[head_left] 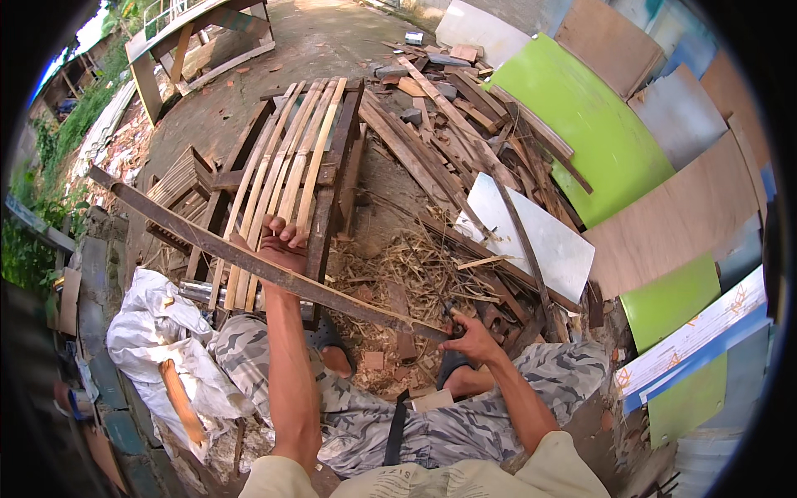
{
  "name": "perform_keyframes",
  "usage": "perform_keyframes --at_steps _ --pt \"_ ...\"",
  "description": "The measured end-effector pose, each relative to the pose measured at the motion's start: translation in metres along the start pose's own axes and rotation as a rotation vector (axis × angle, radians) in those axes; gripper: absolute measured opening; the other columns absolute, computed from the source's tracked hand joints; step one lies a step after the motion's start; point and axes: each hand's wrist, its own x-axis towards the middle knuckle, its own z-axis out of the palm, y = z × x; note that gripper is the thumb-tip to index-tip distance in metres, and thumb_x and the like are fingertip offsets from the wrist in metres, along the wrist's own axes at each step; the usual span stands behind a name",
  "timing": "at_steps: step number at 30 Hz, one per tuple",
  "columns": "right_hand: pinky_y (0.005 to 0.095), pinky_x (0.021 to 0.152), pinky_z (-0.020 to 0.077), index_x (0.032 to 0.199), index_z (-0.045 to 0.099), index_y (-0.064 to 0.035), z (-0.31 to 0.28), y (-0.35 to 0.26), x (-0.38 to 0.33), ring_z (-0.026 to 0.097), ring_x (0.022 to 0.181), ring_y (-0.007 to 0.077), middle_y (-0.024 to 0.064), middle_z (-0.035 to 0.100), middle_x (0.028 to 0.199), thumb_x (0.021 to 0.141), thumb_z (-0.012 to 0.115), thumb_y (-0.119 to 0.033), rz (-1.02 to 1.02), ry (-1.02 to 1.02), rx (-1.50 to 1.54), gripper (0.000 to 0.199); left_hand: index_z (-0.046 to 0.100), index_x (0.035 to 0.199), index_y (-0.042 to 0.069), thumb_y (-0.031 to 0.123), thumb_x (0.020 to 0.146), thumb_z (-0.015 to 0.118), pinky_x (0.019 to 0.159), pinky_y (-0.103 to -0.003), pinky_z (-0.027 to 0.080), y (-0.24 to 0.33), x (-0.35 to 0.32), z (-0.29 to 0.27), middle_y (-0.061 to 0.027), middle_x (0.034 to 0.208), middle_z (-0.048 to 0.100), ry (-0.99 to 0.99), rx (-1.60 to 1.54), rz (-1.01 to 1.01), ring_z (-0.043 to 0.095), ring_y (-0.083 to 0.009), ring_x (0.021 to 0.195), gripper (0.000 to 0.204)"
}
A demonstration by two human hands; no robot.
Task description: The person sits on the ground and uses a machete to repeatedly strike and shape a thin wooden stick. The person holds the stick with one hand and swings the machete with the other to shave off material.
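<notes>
A long, narrow wooden strip [349,305], dark along its edges, slants across in front of me from upper left to lower right. My left hand [282,245] is at its middle with fingers curled; the strip passes across the palm and wrist, hiding part of the grip. Around the strip's lower right end, my right hand [473,336] is closed, thumb and fingers pinched together. A small dark piece shows at those fingertips, too unclear to name. Just beyond my left hand, several pale wooden slats [286,158] lie side by side on a dark wooden frame [328,199].
Wood shavings [407,278] cover the ground between my feet. Scrap timber [465,124] is heaped ahead to the right, beside a white panel [523,236] and a large green sheet [581,124]. At left lie a white sack [158,332] and a block wall [104,332]. A wooden table [191,33] stands farther back.
</notes>
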Motion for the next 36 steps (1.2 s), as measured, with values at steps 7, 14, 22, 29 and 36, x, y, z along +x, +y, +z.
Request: perform_keyframes --at_steps 7,14,22,29,36 --pt "0.0257 0.07 0.0434 0.087 0.059 -0.0036 -0.005 0.027 0.012 0.05 0.075 0.0081 -0.0001 0.055 0.08 0.07 0.083 -0.013 0.027 -0.088 0.1 0.031 0.053 0.09 0.007 0.063 0.091 0.049 0.048 -0.025 0.033 0.011 -0.033 0.041 0.0004 0.069 0.041 -0.066 0.141 0.18 0.035 -0.0112 0.056 0.056" --pt "0.0282 0.071 0.0474 0.086 0.063 -0.0007 -0.006 0.078 0.041 0.064 0.077 0.0139 0.0057 0.066 0.079 0.08 0.076 -0.025 -0.287 0.499 -0.271 0.028 0.037 0.072 0.012 0.06 0.096 0.042 0.04 -0.025 0.02 0.006 -0.033 0.053 0.0037 0.055 0.023 0.125 0.608 0.289 0.018 -0.0082 0.044 0.054" --pt "0.0317 0.044 0.0446 0.082 0.061 0.0019 -0.024 0.053 0.035 0.057 0.045 0.0158 0.0062 0.057 0.056 0.085 0.071 -0.037 0.443 0.353 -0.155 0.04 0.039 0.073 0.008 0.043 0.103 0.038 0.041 -0.026 0.021 -0.048 -0.037 0.012 0.0013 0.056 0.026 0.152 0.827 0.474 0.023 -0.0088 0.044 0.046" --pt "0.0326 0.045 0.0472 0.088 0.066 0.0017 -0.012 0.045 0.027 0.058 0.047 0.0166 0.0064 0.057 0.057 0.083 0.07 -0.039 0.416 0.275 -0.071 0.041 0.047 0.082 0.004 0.03 0.102 0.044 0.055 -0.028 0.035 -0.081 -0.033 -0.019 -0.0012 0.068 0.039 0.087 0.968 0.5 0.039 -0.0107 0.06 0.033" --pt "0.031 0.044 0.0445 0.096 0.064 0.0039 -0.011 0.039 0.024 0.055 0.048 0.0142 0.0042 0.053 0.059 0.084 0.071 -0.033 0.403 0.267 0.053 0.04 0.055 0.101 0.001 0.035 0.099 0.047 0.067 -0.03 0.042 -0.079 -0.024 -0.01 -0.004 0.08 0.049 0.046 0.926 0.484 0.048 -0.0133 0.072 0.035"
